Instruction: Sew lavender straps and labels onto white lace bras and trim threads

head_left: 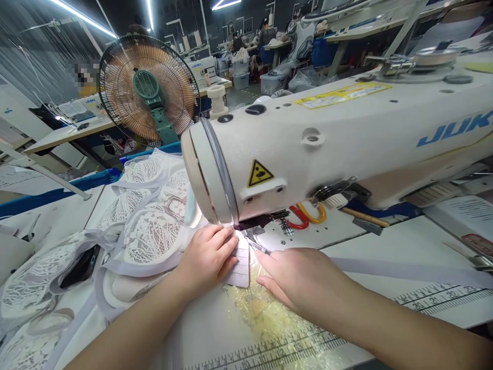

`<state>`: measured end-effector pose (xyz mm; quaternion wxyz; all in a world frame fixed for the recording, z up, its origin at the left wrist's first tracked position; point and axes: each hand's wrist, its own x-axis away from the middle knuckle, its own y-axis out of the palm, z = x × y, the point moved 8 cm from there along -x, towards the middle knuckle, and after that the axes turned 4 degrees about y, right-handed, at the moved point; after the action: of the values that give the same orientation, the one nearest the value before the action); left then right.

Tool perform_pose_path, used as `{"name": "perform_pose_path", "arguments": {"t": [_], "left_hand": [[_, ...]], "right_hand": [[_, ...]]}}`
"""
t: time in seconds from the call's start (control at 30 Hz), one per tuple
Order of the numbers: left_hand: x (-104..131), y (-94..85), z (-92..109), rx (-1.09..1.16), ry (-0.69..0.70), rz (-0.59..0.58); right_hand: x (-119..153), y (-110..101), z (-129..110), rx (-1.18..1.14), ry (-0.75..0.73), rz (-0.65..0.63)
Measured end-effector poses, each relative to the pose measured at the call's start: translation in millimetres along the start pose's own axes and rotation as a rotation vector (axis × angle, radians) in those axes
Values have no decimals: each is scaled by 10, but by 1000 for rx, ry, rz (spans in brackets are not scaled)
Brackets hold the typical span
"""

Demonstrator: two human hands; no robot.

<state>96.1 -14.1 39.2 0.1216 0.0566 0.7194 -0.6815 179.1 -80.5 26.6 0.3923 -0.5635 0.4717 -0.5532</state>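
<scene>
The pale, lined rectangular card with rounded corners (pixel 242 267) lies flat on the machine table below the needle area, its long axis running from there toward me. My left hand (pixel 210 254) rests on it with fingers spread forward, pressing rather than grasping. My right hand (pixel 296 275) pinches a slim, shiny metal tool (pixel 260 248), which slants up and leftward to the needle area; its tip is too small to make out. Beneath lies crinkled, glossy, yellowish clear film (pixel 269 313). Left are white openwork lace cups (pixel 152 234) with smooth lilac-grey edging; above, the rounded cream sewing machine (pixel 281 149). Farther back, a translucent plastic bin (pixel 241 67) holds a pale, bulging bag (pixel 242 55).
</scene>
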Motion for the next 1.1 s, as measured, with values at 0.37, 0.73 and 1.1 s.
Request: {"name": "perform_pose_path", "arguments": {"t": [0.37,0.73,1.1], "left_hand": [[86,-30,-39,-179,-14,23],[44,-157,-70,-463,-153,-92],[17,32,-631,-373,-155,-181]], "right_hand": [[28,-31,-60,-51,-79,60],[65,-127,-55,-47,-140,140],[218,-306,-186,-61,-320,202]]}}
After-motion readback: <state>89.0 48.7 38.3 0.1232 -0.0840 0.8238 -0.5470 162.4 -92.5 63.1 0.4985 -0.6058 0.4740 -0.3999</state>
